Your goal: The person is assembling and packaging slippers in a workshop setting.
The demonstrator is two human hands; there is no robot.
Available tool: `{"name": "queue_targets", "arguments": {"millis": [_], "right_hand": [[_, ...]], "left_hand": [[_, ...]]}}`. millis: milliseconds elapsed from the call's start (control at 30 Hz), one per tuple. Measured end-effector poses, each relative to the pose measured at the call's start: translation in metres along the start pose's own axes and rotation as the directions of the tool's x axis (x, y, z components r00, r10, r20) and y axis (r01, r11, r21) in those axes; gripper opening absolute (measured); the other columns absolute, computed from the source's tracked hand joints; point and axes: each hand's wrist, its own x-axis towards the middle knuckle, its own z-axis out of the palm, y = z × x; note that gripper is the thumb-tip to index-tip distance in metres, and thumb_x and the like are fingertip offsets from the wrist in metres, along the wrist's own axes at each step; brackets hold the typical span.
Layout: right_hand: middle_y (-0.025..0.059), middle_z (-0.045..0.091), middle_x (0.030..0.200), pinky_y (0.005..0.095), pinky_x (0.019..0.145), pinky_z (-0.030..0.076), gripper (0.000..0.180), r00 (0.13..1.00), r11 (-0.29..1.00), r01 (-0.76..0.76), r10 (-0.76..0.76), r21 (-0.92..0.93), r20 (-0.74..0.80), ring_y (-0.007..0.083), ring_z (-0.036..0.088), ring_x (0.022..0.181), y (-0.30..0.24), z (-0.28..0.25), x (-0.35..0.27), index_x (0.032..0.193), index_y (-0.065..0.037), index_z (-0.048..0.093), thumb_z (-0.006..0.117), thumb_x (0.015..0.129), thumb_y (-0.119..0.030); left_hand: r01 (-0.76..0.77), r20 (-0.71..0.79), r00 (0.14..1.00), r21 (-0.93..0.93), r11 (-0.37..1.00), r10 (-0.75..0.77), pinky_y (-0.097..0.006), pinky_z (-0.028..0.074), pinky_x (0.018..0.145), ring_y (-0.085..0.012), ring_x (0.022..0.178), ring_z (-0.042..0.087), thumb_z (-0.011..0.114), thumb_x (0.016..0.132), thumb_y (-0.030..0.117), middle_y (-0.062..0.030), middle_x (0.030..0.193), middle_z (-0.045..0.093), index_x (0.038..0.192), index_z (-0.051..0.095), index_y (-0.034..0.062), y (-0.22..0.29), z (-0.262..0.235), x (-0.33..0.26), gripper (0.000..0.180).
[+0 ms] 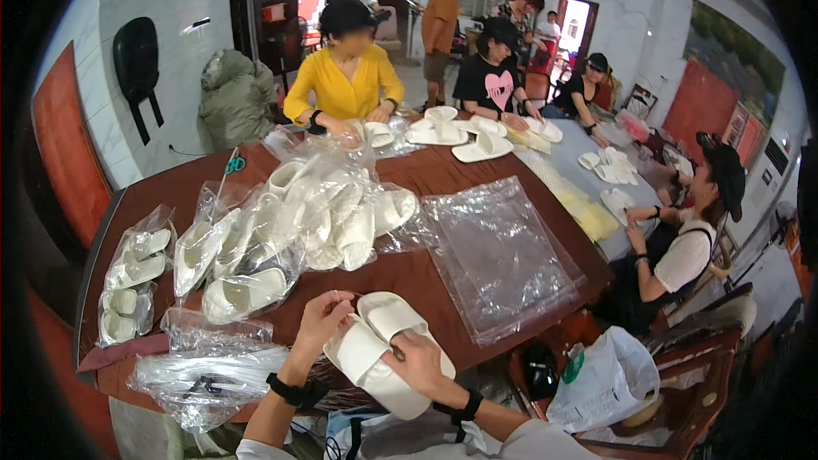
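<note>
A pair of white slippers [397, 313] is held together over the near edge of the brown table. My right hand [417, 364] grips the pair, its fingers tucked in at the straps. Beside the left slipper's strap, my left hand [322, 317] is closed in a pinch; whatever lies between its fingertips is too small to make out. Ahead lies a heap of white slippers in clear plastic bags [319, 204]. Flat clear bags [503, 260] are stacked to the right. At the near left rests a clear bag of thin white strips [204, 379].
Teal-handled scissors [234, 165] lie at the table's far left. Across the table, a person in yellow [345, 85] handles slippers; other people work along the grey table [588, 162] at right. A white plastic bag [607, 379] sits on a wooden chair [694, 400] to my right.
</note>
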Motion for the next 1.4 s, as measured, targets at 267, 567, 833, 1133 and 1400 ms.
{"name": "queue_targets", "arguments": {"millis": [267,567,833,1133,1400], "right_hand": [[0.0095,0.064,0.077,0.0305,0.059,0.050,0.017,0.984,0.976,-0.121,0.142,0.184,-0.104,0.0174,0.063,0.066,0.004,-0.121,0.017,0.083,0.000,0.063,0.072,0.074,-0.011],[0.0166,0.061,0.070,0.0359,0.062,0.047,0.016,0.847,0.885,-0.426,0.318,-0.186,-0.427,0.0262,0.063,0.065,0.148,-0.268,0.048,0.079,0.001,0.060,0.063,0.083,-0.014],[0.0190,0.063,0.073,0.0433,0.064,0.047,0.020,0.837,0.811,-0.473,0.291,-0.343,-0.464,0.0379,0.061,0.069,0.307,-0.287,0.100,0.079,0.001,0.061,0.066,0.083,-0.018],[0.0254,0.062,0.108,0.0417,0.088,0.045,0.045,0.903,0.777,-0.431,0.369,-0.460,-0.222,0.0396,0.058,0.102,0.376,-0.247,0.125,0.116,0.005,0.057,0.059,0.089,-0.031],[0.0199,0.058,0.116,0.0375,0.095,0.042,0.034,0.939,0.925,-0.263,0.180,-0.275,-0.293,0.0311,0.055,0.110,0.304,-0.231,0.070,0.119,0.003,0.058,0.062,0.090,-0.014]], "left_hand": [[-0.193,0.062,0.980,0.080,0.978,0.188,-0.020,0.048,0.062,-0.0051,0.077,0.058,0.058,0.095,0.013,0.0007,0.091,0.063,0.109,0.061,0.0026,0.077,0.041,-0.020,0.018],[-0.615,0.581,0.771,0.575,0.539,0.261,-0.045,0.042,0.099,-0.0409,0.113,0.051,0.066,0.087,0.024,-0.0215,0.132,0.047,0.136,0.044,0.0078,0.010,0.152,0.009,0.056],[-0.657,0.693,0.721,0.670,0.346,0.027,-0.052,0.030,0.106,-0.0418,0.133,0.029,0.067,0.085,0.036,-0.0227,0.149,0.027,0.145,0.036,0.0110,-0.043,0.193,0.022,0.071],[-0.620,0.683,0.730,0.647,0.444,0.025,-0.053,0.029,0.104,-0.0411,0.135,0.025,0.068,0.084,0.035,-0.0198,0.152,0.023,0.144,0.037,0.0115,-0.048,0.187,0.026,0.072],[-0.573,0.668,0.744,0.617,0.540,0.026,-0.053,0.031,0.107,-0.0442,0.134,0.025,0.067,0.085,0.027,-0.0219,0.151,0.023,0.144,0.035,0.0080,-0.018,0.178,0.012,0.070]]}}
